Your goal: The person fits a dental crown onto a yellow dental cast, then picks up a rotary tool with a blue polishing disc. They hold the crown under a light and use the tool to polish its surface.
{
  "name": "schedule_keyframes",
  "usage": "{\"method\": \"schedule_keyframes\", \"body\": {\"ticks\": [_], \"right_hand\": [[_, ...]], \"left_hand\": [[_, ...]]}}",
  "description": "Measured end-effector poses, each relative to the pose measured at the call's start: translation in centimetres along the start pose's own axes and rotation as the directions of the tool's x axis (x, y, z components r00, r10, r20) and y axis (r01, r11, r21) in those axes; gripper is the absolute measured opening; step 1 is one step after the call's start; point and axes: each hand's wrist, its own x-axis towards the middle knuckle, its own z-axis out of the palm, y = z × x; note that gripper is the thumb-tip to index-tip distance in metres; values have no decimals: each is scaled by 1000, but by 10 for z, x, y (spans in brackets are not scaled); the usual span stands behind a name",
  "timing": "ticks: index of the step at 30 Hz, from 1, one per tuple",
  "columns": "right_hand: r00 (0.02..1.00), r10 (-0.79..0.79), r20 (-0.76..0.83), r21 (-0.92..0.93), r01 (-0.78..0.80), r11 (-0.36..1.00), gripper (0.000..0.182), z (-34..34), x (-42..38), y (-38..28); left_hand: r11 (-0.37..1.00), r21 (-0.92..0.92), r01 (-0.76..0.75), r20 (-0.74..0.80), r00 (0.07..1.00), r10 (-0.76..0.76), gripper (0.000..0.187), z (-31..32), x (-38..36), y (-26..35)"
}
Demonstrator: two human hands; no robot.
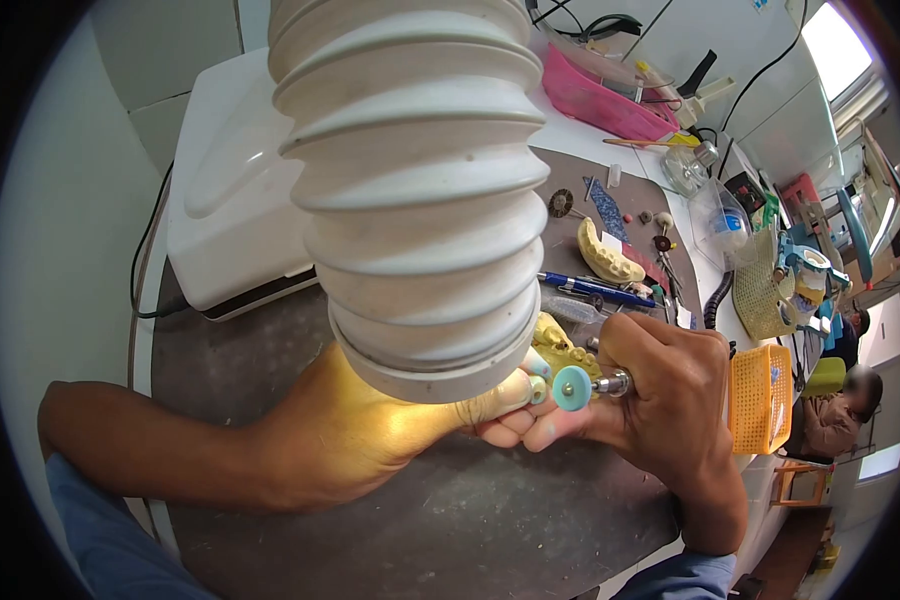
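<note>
Under the white ribbed hose [420, 200], my left hand [400, 420] pinches a small pale piece [538, 389] between its fingertips. The hose hides part of that hand. My right hand [665, 390] is wrapped round a metal rotary handpiece [613, 384]. A round turquoise disc [572, 388] sits at the handpiece's tip, beside the small piece; whether they touch is unclear. The fingers of both hands meet below the disc. Just behind the fingertips lies a yellow dental model [562, 345].
Behind the hands are blue pens [600, 290], a cream dental model [608, 252] and small tools. A white machine [235, 190] stands left. Farther right are a pink basket [610, 100], an orange basket [760, 400] and a seated person [838, 415].
</note>
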Motion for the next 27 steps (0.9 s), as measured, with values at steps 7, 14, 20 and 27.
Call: {"method": "schedule_keyframes", "body": {"ticks": [7, 14, 20, 27], "right_hand": [[1000, -11, -2, 3, 11, 1000, 66, 1, 1, 0], [999, -34, 31, -7, 34, 999, 66, 1, 1, -2], [1000, -27, 12, 3, 27, 1000, 67, 2, 1, -1], [999, -50, -15, 12, 50, 999, 67, 4, 1, 0]], "left_hand": [[998, 46, -37, 31, 999, 36, 19, -1, 1, -1], [996, 75, -42, 28, 999, 40, 18, 0, 0, 0], [994, 97, -53, 44, 998, 49, 17, -1, 0, 1], [996, 79, -29, 36, 999, 26, 18, 0, -1, 1]]}}
